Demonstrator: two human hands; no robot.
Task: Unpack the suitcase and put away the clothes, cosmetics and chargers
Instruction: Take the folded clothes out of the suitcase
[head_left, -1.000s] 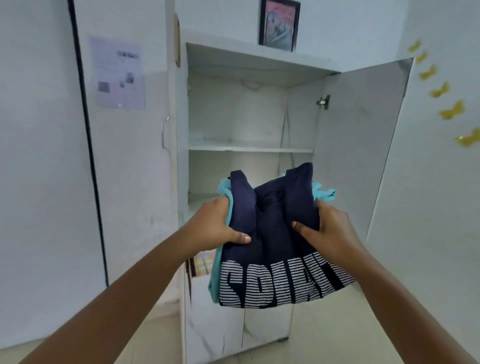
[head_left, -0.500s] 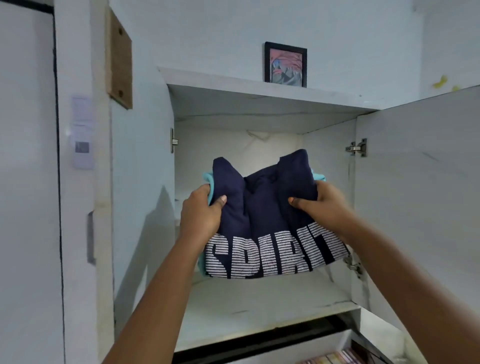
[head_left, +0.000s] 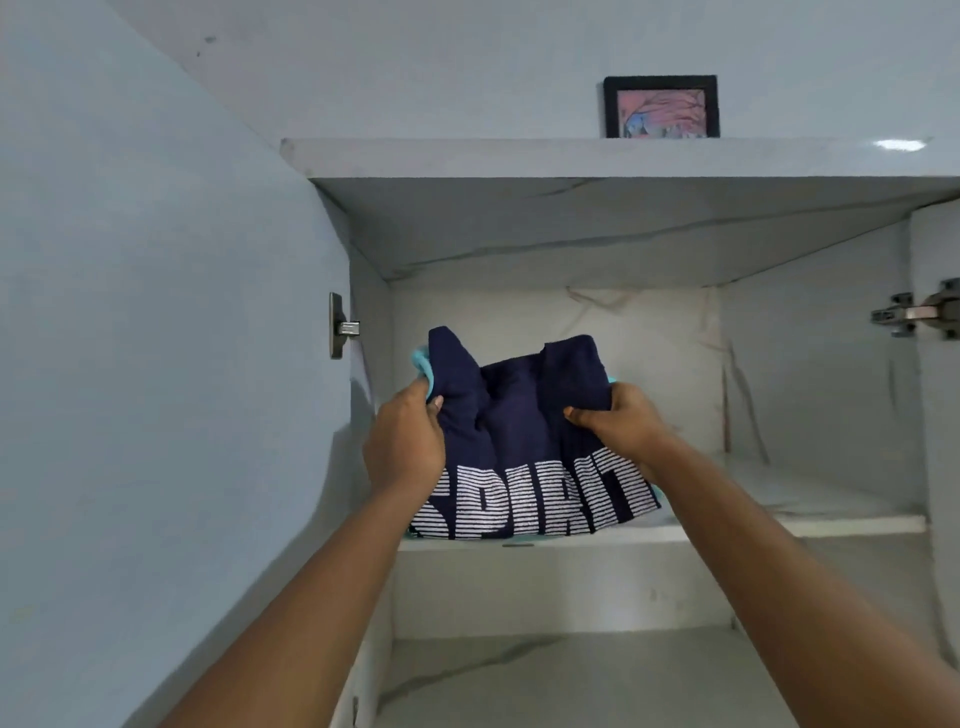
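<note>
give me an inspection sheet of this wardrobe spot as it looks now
surface: white marbled upper shelf, front edge under the clothes
job's things: folded navy shirt printed SPIRIT, on a turquoise garment, at the shelf's left
clutter: nothing seen
grippers: left hand and right hand each grip a side of the stack
cables: nothing seen
surroundings: framed picture on the wardrobe top, door hinge at right, catch at left

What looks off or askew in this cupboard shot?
Nothing damaged or spilled. Only the folded navy printed shirt on a turquoise garment, gripped by left hand and right hand, overhangs the white cupboard shelf edge.
</note>
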